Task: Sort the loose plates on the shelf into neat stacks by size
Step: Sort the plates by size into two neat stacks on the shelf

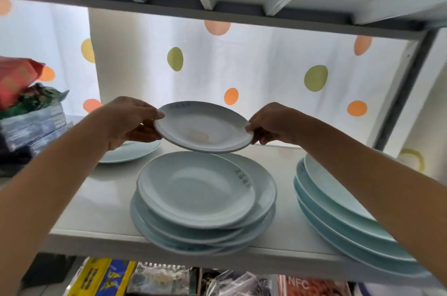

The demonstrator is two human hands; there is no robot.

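Note:
A small pale plate (203, 126) hangs in the air above the white shelf (96, 208). My left hand (128, 123) grips its left rim and my right hand (273, 126) pinches its right rim. Directly below lies an untidy stack of several pale blue plates (200, 198), their edges offset, reaching the shelf's front edge. A stack of larger turquoise plates (338, 201) stands at the right, partly hidden by my right forearm. One more pale plate (135, 152) lies flat at the back left, mostly behind my left hand.
Packets and a red bag (21, 106) crowd the shelf's left end. A dotted curtain (242, 68) hangs behind. The upper shelf (217, 7) is close overhead. A grey upright post (406, 87) bounds the right side. Packaged goods (169, 278) fill the level below.

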